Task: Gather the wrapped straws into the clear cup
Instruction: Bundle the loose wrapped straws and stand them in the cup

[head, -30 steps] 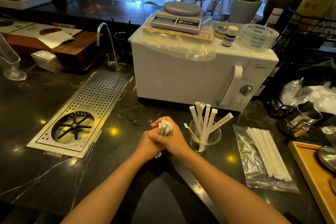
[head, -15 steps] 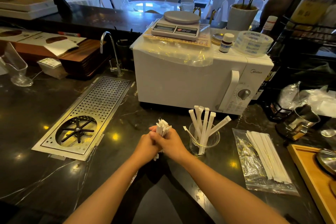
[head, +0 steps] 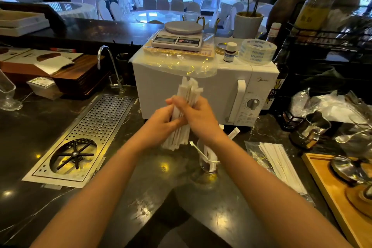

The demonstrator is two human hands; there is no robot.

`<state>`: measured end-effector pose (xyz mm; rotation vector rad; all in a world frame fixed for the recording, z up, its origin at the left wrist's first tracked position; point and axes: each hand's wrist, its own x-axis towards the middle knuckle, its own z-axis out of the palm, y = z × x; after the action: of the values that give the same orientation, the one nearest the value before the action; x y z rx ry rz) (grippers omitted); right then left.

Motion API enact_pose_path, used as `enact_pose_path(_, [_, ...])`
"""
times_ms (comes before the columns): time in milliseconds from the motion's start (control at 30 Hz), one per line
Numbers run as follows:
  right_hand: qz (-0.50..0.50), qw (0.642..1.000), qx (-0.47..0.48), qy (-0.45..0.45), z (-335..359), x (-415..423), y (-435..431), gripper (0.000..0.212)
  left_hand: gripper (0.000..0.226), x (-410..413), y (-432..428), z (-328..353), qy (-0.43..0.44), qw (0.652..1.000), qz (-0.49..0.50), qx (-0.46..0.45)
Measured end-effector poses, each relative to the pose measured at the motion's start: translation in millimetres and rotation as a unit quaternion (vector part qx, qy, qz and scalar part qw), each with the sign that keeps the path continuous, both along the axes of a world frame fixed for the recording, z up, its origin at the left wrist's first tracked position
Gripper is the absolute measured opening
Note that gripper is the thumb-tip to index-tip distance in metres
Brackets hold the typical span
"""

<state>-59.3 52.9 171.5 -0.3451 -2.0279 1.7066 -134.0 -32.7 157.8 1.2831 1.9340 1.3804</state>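
Dark counter [head: 60, 131] carries white microwave [head: 221, 86] at 12 o'clock. Both hands, left hand [head: 161, 122] and right hand [head: 196, 113], clamp straw bundle [head: 186, 94] upright, above clear cup [head: 208, 164] at 5 o'clock, few straws inside.

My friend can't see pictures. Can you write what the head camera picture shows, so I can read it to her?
Two hands, left hand and right hand, clasp a bundle of wrapped straws above a dark counter. Just below stands a clear cup holding a few straws, before a white microwave.
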Motion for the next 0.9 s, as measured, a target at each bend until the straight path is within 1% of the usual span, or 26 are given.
enact_pose_path(133, [-0.044, 0.998, 0.036, 0.04, 31.8, 13.8, 26.6, 0.026, 0.007, 9.1, 30.3, 32.2, 0.035, 0.998, -0.045, 0.021])
enact_pose_path(233, [-0.07, 0.996, 0.037, 0.04, 35.3, 23.6, 48.4, 0.026, 0.006, 14.0, 55.2, 39.9, 0.051, 0.996, -0.076, 0.007])
enact_pose_path(300, [-0.091, 0.995, 0.031, 0.015, 27.5, 26.3, 61.0, 0.028, 0.01, 16.4, 69.1, 36.7, 0.038, 0.995, -0.092, -0.013])
enact_pose_path(400, [-0.114, 0.993, 0.0, -0.032, 7.9, 28.3, 72.8, 0.027, 0.029, 16.7, 84.0, 21.1, 0.005, 0.992, -0.107, -0.065])
enact_pose_path(433, [-0.113, 0.993, -0.008, -0.043, 0.4, 29.5, 74.7, 0.025, 0.031, 16.5, 86.8, 14.7, 0.004, 0.991, -0.109, -0.084])
enact_pose_path(533, [-0.113, 0.991, -0.028, -0.072, -19.0, 33.2, 76.2, 0.017, 0.029, 15.9, 91.8, -3.9, 0.002, 0.986, -0.114, -0.121])
enact_pose_path(667, [-0.118, 0.987, -0.024, -0.108, -33.0, 37.3, 73.4, 0.029, 0.027, 15.2, 95.3, -23.0, 0.005, 0.981, -0.107, -0.161])
enact_pose_path(900, [-0.111, 0.984, -0.023, -0.138, -48.6, 38.2, 72.7, 0.033, 0.018, 7.5, 97.4, -40.0, 0.016, 0.975, -0.104, -0.198])
